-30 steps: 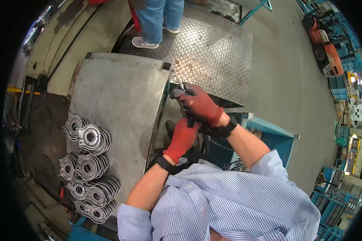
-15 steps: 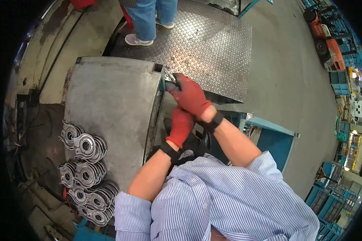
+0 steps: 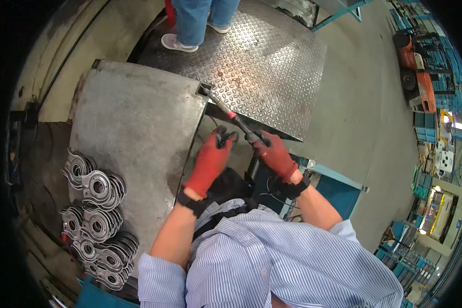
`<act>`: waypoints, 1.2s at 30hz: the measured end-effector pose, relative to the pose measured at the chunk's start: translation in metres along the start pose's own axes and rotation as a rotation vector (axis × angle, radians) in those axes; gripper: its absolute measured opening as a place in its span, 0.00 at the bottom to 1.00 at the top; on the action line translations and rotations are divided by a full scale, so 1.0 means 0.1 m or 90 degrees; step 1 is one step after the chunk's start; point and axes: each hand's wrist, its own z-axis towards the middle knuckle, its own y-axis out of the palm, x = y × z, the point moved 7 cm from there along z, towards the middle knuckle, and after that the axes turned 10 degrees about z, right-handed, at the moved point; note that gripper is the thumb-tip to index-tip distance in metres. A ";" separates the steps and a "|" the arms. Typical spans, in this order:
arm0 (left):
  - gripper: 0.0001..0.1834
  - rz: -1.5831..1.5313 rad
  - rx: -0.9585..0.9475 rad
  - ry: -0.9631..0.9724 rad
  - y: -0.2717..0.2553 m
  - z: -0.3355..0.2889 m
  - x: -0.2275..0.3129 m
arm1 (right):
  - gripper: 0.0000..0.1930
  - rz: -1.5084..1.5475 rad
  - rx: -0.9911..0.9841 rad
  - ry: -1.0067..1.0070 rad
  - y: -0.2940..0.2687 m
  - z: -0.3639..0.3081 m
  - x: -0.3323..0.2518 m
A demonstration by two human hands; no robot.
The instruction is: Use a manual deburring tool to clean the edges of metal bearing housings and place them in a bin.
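My right hand point(image 3: 274, 154), in a red glove with dark fingertips, grips the rear of a slim rod-shaped power tool point(image 3: 222, 106). The tool has a silver front, a red band and a black handle. It slants up and left, its tip at the square hole in the corner of the grey metal table point(image 3: 133, 118). My left hand point(image 3: 210, 161), gloved alike, hovers beside the table's right edge, apart from the tool. Its fingers are bent but separated, and nothing shows between them.
Several stacks of round metal brackets point(image 3: 100, 220) sit on the table's near left. A person point(image 3: 192, 25) stands on the tread-plate platform point(image 3: 272, 66) beyond. A blue bin point(image 3: 333, 192) is at my right; a forklift point(image 3: 418, 77) stands farther off.
My hands were together at the table's corner. My left hand has drawn back toward me, and the right has moved right and nearer, bringing the tool into clear view.
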 end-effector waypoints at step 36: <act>0.13 -0.636 -0.063 -0.205 -0.24 0.01 0.00 | 0.14 0.227 -0.071 0.075 0.02 -0.78 -0.34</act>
